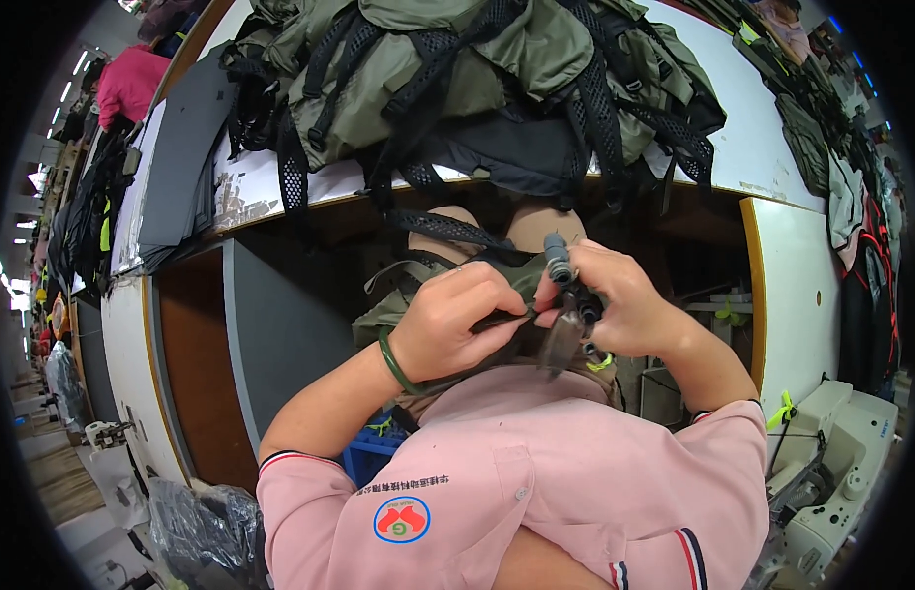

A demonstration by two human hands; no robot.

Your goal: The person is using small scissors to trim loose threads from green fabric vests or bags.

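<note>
My left hand (pixel 457 320), with a green bangle at its wrist, is closed in a pinch on a dark strap or fabric edge above my lap. Close beside it, my right hand (pixel 619 300) is wrapped round a dark hand tool (pixel 560 261) with a grey rounded end. A blurred, blade-like flat part points down from the tool toward my shirt; its exact kind is unclear. Olive-green fabric (pixel 379 324) of a bag lies across my lap beneath both hands. One black mesh strap (pixel 447 226) runs from it toward the table edge.
Olive backpacks with black mesh straps (pixel 349 108) are heaped on the white table (pixel 752 138) ahead. Dark grey flat panels (pixel 187 147) lie at its left. A white sewing machine (pixel 851 452) stands at my right. A blue crate (pixel 369 457) sits below, and a person in pink (pixel 133 84) is far left.
</note>
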